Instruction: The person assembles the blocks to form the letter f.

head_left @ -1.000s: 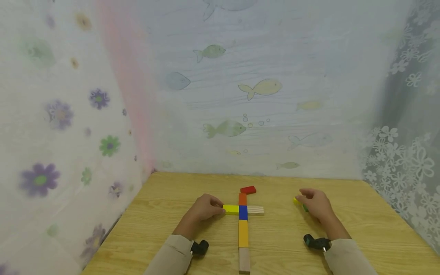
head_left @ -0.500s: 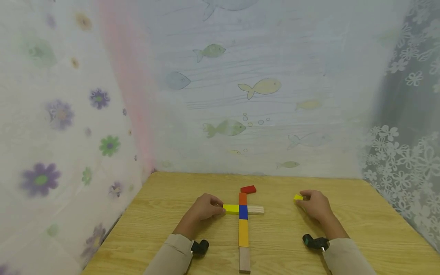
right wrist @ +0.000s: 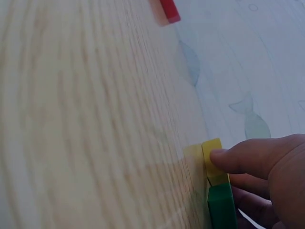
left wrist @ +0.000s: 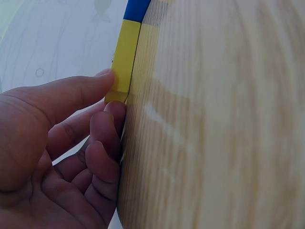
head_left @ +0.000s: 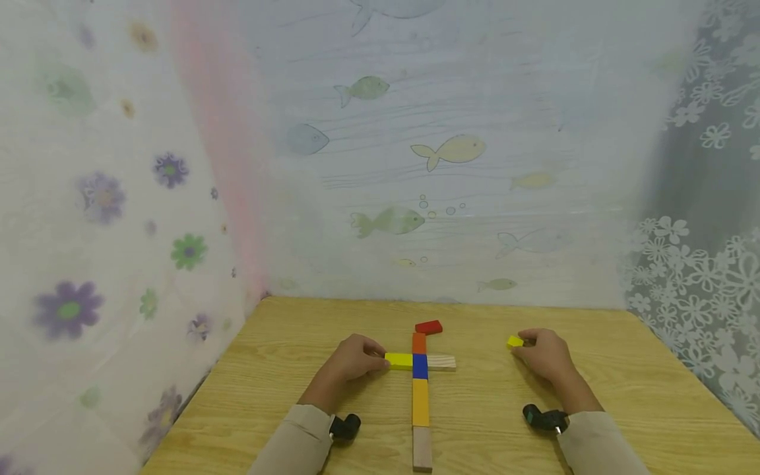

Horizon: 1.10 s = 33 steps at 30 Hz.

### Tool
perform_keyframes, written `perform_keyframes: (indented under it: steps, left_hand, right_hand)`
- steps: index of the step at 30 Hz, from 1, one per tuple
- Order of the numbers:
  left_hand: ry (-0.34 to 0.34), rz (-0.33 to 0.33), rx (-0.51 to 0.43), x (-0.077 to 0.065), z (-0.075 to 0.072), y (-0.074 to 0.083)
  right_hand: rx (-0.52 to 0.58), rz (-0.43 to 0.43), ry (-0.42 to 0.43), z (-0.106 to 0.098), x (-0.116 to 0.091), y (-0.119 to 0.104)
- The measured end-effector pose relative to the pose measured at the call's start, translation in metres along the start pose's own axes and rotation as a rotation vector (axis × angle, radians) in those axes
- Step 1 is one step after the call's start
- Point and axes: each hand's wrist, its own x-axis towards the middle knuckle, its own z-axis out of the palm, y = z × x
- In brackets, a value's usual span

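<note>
while my left hand pinches the long yellow block, axis nine-to-three against the blue block, my right hand pinches the small yellow block, green block just beside; from there, the blue block lies well apart at nine o'clock.

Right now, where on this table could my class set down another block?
Bare table lies between the amber block and the right-wrist camera, and between the red block and right hand. It is crowded around the blue block, boxed in on four sides, and by the right hand's small yellow block and green block.
</note>
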Motion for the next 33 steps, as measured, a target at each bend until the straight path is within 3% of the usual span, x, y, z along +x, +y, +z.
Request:
perform_keyframes:
  steps: [33]
  left_hand:
    - [-0.005, -0.005, -0.007, -0.0025, 0.0005, 0.0031]
  right_hand:
    - [0.008, -0.010, 0.025, -0.0024, -0.0021, 0.0022]
